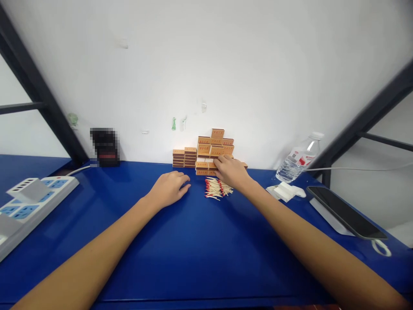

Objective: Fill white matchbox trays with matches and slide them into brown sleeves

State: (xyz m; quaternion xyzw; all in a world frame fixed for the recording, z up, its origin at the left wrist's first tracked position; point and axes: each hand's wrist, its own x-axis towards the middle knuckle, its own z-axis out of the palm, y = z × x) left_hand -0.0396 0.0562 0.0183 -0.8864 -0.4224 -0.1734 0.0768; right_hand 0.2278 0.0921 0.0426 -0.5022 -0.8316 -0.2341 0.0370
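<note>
Against the wall stands a stepped stack of small orange-brown matchboxes [204, 147]. My right hand [231, 170] reaches to its lower front, fingers bent and closed at a matchbox [213, 167] there; the hand hides part of that row. Just in front of the stack lies a heap of loose matches [217, 188] with red heads and pale sticks. Left of the heap, my left hand [169, 188] rests on the blue table, loosely curved with thumb and fingers apart and nothing in it. Beyond it are two neat columns of flat matchboxes [184, 157].
A white power strip [41, 206] lies at the left, with a pixelated dark object [108, 148] by the wall. On the right are a tilted water bottle [295, 161], white crumpled items [285, 191] and a phone [345, 211]. Dark metal frame bars slant on both sides.
</note>
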